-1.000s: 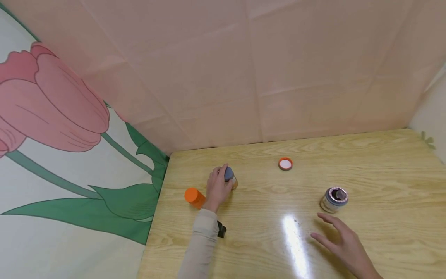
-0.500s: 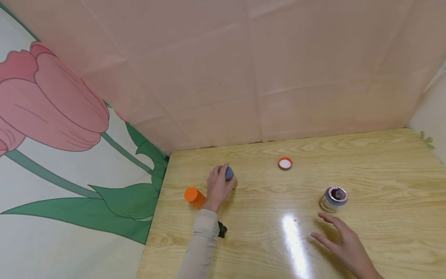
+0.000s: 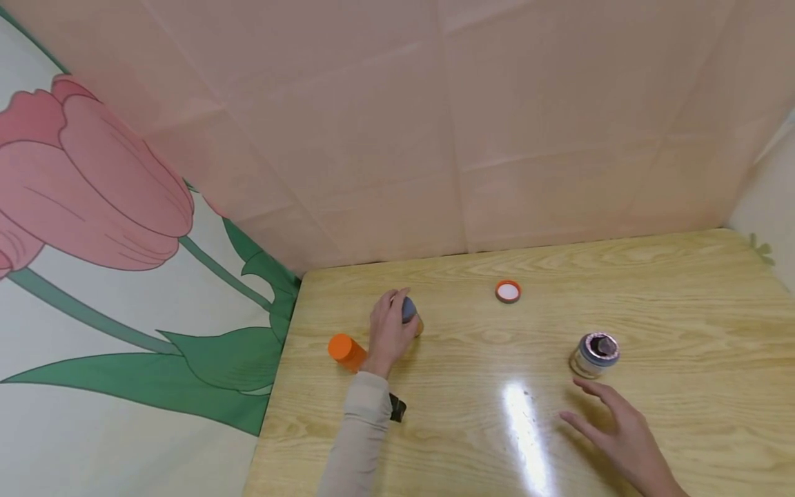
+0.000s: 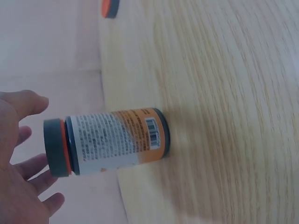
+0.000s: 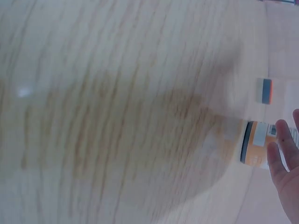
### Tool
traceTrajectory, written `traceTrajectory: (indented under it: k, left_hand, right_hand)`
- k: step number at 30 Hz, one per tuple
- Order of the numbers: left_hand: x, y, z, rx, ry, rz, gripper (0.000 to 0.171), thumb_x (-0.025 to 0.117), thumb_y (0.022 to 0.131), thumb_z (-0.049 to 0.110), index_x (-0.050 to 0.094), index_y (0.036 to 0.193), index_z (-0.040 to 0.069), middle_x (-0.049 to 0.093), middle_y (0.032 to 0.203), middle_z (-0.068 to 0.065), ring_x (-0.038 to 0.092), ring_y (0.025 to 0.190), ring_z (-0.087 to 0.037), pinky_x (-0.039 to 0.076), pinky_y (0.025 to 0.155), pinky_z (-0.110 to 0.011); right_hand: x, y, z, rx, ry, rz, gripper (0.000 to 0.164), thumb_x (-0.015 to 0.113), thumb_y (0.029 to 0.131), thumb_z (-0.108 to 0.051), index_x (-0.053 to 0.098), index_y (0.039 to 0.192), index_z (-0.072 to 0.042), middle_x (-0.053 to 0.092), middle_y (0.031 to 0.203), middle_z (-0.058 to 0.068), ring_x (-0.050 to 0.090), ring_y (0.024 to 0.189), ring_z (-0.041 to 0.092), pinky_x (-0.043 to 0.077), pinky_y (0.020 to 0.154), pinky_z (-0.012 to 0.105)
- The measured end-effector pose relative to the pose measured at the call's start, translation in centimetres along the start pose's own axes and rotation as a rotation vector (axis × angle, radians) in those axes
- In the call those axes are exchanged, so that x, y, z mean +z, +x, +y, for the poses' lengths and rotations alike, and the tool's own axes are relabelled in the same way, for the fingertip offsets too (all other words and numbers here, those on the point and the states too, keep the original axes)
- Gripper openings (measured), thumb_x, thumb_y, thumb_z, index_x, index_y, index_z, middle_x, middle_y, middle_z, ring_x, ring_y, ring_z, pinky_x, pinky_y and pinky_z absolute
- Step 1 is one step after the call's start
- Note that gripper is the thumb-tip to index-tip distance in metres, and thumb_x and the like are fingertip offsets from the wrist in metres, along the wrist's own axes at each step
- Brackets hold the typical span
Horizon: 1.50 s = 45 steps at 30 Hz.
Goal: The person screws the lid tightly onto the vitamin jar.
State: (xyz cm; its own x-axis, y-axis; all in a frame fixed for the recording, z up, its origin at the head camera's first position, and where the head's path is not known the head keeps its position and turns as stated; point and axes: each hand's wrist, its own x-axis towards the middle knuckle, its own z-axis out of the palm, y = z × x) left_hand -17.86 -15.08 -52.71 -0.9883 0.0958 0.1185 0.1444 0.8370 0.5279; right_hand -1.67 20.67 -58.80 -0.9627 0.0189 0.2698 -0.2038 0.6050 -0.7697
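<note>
My left hand point(image 3: 388, 331) is at the cap of an upright bottle point(image 3: 417, 324) on the left of the table. In the left wrist view this bottle point(image 4: 119, 140) has a dark cap with an orange ring and a white and orange label with a barcode. The fingers spread loosely around the cap, and a gap shows between thumb and cap. My right hand point(image 3: 621, 435) hovers with parted fingers just in front of an uncapped jar point(image 3: 590, 364), with dark contents in its mouth. In the right wrist view, fingers overlap the jar's orange and white label point(image 5: 259, 144).
An upturned lid point(image 3: 508, 291) with an orange rim and white inside lies near the back edge. Left of my left wrist stands an orange container point(image 3: 346, 351). A small black object point(image 3: 397, 408) shows beside the left sleeve. A pink cloth point(image 3: 385, 138) hangs behind the table.
My left fingers have shifted slightly, the fingertips lifting a little at the cap. My right hand has moved slightly to the right. The bottle, jar and lid stay in place.
</note>
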Motion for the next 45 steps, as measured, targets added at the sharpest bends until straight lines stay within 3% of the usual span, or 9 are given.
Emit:
traceTrajectory:
  k: [5, 10, 16, 22, 28, 33, 38, 45]
  left_hand:
    - [0.2, 0.4, 0.6, 0.055, -0.009, 0.024, 0.054, 0.069, 0.092, 0.022, 0.051, 0.142, 0.016, 0.049, 0.142, -0.014, 0.048, 0.131, -0.035, 0.043, 0.108, -0.049]
    - [0.5, 0.7, 1.6, 0.091, 0.01, 0.033, 0.054, 0.07, 0.092, 0.022, 0.051, 0.142, 0.014, 0.052, 0.141, -0.013, 0.049, 0.132, -0.034, 0.042, 0.11, -0.048]
    - [0.8, 1.2, 3.0, 0.103, 0.0, 0.004, 0.056, 0.069, 0.092, 0.022, 0.049, 0.143, 0.014, 0.05, 0.143, -0.011, 0.046, 0.136, -0.029, 0.04, 0.112, -0.045]
    - [1.3, 1.6, 4.3, 0.116, -0.008, -0.034, 0.057, 0.07, 0.092, 0.023, 0.048, 0.144, 0.016, 0.05, 0.144, -0.007, 0.047, 0.135, -0.025, 0.043, 0.11, -0.041]
    - [2.5, 2.2, 5.2, 0.159, 0.026, -0.062, 0.057, 0.07, 0.092, 0.023, 0.049, 0.144, 0.016, 0.052, 0.142, -0.005, 0.049, 0.133, -0.023, 0.045, 0.108, -0.039]
    - [3.3, 2.7, 5.9, 0.167, 0.016, -0.105, 0.059, 0.069, 0.093, 0.025, 0.045, 0.147, 0.016, 0.05, 0.145, -0.006, 0.046, 0.136, -0.022, 0.043, 0.111, -0.038]
    - [3.8, 3.5, 6.6, 0.149, 0.016, -0.139, 0.06, 0.067, 0.095, 0.028, 0.043, 0.148, 0.017, 0.047, 0.148, -0.006, 0.043, 0.14, -0.021, 0.039, 0.115, -0.035]
    - [4.8, 4.3, 7.0, 0.174, 0.01, -0.144, 0.061, 0.067, 0.094, 0.027, 0.042, 0.149, 0.015, 0.049, 0.147, -0.006, 0.045, 0.138, -0.021, 0.039, 0.115, -0.035]
  right_hand:
    - [-0.5, 0.1, 0.5, 0.011, -0.005, 0.018, 0.065, 0.087, 0.073, -0.014, 0.061, 0.132, -0.011, 0.063, 0.125, -0.007, 0.035, 0.116, -0.027, 0.021, 0.095, -0.006]
    - [-1.3, 0.2, 1.1, 0.03, 0.001, 0.038, 0.064, 0.087, 0.074, -0.012, 0.061, 0.132, -0.011, 0.059, 0.126, -0.02, 0.036, 0.114, -0.027, 0.022, 0.093, -0.006]
    - [-1.9, 0.6, 2.1, -0.006, 0.031, 0.084, 0.065, 0.087, 0.069, -0.002, 0.063, 0.129, -0.008, 0.052, 0.126, -0.035, 0.041, 0.115, -0.024, 0.025, 0.094, -0.004]
    - [-2.3, 1.1, 3.0, -0.035, 0.034, 0.156, 0.065, 0.087, 0.062, 0.006, 0.064, 0.123, 0.0, 0.052, 0.125, -0.038, 0.045, 0.112, -0.022, 0.028, 0.094, -0.003]
    - [-2.7, 1.6, 3.2, 0.021, 0.028, 0.192, 0.06, 0.086, 0.066, 0.004, 0.063, 0.122, 0.002, 0.051, 0.121, -0.041, 0.046, 0.106, -0.022, 0.029, 0.091, -0.003]
    - [-2.9, 2.5, 3.3, 0.064, 0.014, 0.173, 0.067, 0.087, 0.071, -0.004, 0.058, 0.132, -0.003, 0.046, 0.122, -0.043, 0.043, 0.106, -0.022, 0.028, 0.087, -0.003]
    - [-2.8, 3.6, 3.6, 0.061, 0.014, 0.157, 0.077, 0.089, 0.067, -0.004, 0.055, 0.136, -0.003, 0.043, 0.122, -0.043, 0.043, 0.106, -0.022, 0.029, 0.087, -0.003]
    - [-2.8, 4.8, 3.8, 0.063, -0.018, 0.097, 0.083, 0.091, 0.067, -0.012, 0.052, 0.141, -0.009, 0.037, 0.124, -0.044, 0.037, 0.105, -0.024, 0.031, 0.083, -0.002]
